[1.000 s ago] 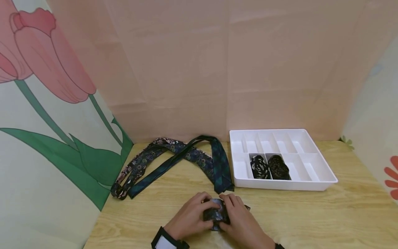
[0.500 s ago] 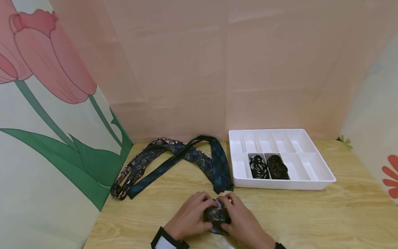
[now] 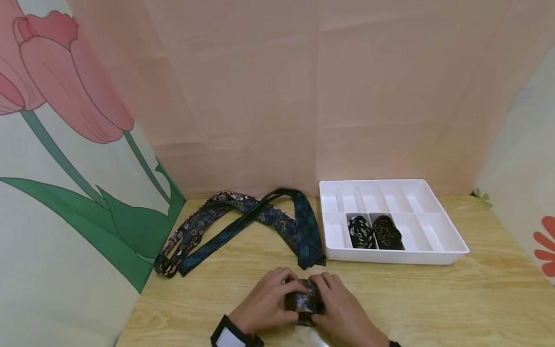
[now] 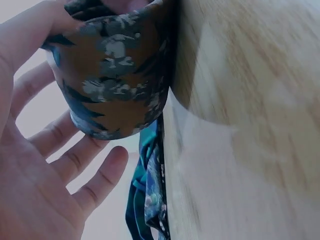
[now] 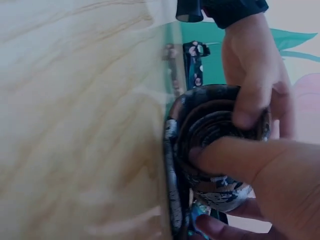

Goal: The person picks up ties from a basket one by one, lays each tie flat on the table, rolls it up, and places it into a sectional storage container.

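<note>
Tabletop bears ties and tray beyond the fabric roll.

Cloth roll with slight sheen, smooth plastic tray, wood-grained table

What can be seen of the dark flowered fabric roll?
The dark flowered fabric roll is smooth-looking, brown with grey-white blossoms, and wound in a layered spiral. It lies on the pale wooden table, coil end facing sideways, an outer strip running flat beneath. The left hand and right hand grip it from either side.
</note>
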{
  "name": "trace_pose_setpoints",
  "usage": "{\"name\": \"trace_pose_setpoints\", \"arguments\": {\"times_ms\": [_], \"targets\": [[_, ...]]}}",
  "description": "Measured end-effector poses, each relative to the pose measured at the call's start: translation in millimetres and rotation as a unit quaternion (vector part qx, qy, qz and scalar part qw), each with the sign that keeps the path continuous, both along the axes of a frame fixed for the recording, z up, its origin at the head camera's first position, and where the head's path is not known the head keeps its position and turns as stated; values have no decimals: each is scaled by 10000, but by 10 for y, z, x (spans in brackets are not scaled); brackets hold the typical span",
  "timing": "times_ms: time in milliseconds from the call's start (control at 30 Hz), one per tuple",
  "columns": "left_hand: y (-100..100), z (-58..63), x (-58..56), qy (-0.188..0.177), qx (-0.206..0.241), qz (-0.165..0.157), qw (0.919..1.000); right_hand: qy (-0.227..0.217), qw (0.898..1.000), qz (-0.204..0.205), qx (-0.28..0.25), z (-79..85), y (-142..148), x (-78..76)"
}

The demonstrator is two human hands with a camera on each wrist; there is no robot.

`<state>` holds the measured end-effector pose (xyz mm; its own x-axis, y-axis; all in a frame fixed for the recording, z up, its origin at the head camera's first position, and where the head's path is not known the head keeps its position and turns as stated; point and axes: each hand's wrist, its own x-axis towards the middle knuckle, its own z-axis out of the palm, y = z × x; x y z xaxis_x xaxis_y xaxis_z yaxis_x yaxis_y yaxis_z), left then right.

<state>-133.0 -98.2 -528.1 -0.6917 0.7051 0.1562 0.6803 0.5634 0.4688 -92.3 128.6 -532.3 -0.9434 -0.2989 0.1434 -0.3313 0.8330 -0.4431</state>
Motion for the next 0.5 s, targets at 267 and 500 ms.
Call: {"name": "trace_pose_setpoints", "arguments": {"times_ms": [267, 500], "targets": [[123, 40, -8, 167, -276, -65, 9995, 237, 9985, -69, 482, -55, 33, 13], [121, -11, -7, -86, -453, -32, 9989, 545, 9983, -72, 206, -91, 82, -6]]}}
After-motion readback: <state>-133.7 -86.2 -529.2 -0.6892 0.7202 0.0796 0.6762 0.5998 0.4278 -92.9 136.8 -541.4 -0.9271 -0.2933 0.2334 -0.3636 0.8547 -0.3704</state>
